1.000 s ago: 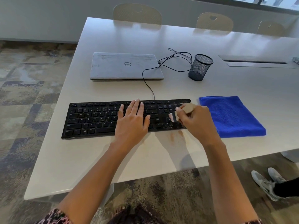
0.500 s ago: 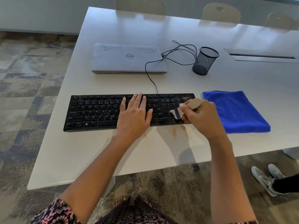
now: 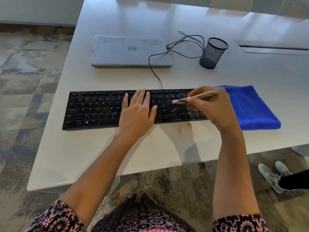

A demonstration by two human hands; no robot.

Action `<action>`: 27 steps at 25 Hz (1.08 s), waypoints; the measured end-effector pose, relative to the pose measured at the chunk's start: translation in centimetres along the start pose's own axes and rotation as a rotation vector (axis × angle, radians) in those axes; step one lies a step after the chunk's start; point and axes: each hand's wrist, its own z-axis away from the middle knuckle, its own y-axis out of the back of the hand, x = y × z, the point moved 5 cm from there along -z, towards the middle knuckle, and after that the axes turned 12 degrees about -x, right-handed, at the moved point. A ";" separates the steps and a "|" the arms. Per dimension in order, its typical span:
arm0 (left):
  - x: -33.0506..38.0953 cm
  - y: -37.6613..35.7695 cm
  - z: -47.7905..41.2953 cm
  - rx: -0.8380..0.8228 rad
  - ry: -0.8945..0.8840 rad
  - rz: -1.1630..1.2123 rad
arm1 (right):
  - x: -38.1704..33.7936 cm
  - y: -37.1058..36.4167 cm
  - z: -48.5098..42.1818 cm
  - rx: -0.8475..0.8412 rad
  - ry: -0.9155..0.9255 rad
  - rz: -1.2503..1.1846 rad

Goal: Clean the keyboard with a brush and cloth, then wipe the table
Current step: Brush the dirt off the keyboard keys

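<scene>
A black keyboard (image 3: 97, 110) lies across the white table (image 3: 103, 151). My left hand (image 3: 138, 113) rests flat on its middle keys, fingers spread. My right hand (image 3: 211, 108) hovers over the keyboard's right end and grips a small brush (image 3: 195, 97) with a light wooden handle; its pale bristle tip points left over the keys above the arrow block. Dusty specks show on the number-pad keys under that hand. A folded blue cloth (image 3: 249, 108) lies on the table just right of the keyboard, partly behind my right hand.
A closed grey laptop (image 3: 130, 51) sits behind the keyboard, with a black cable (image 3: 154, 71) running to it. A black mesh pen cup (image 3: 213, 53) stands at the back right. Brownish stains (image 3: 184, 128) mark the table in front of the keyboard. Another person's shoes (image 3: 274, 174) are on the floor at right.
My right hand has lifted and turned the brush, so its bristles now point left and higher up on the keys. My left hand stays flat on the keyboard.
</scene>
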 end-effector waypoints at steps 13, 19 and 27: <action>-0.1 -0.2 -0.1 0.011 0.007 0.004 | -0.2 -0.3 -0.9 0.184 0.045 0.144; -0.1 -0.2 -0.1 0.005 0.009 -0.008 | -0.9 -1.8 -0.6 0.061 0.069 0.140; -0.1 -0.2 -0.1 0.014 0.014 0.000 | -1.0 -2.2 -0.3 0.038 0.064 -0.036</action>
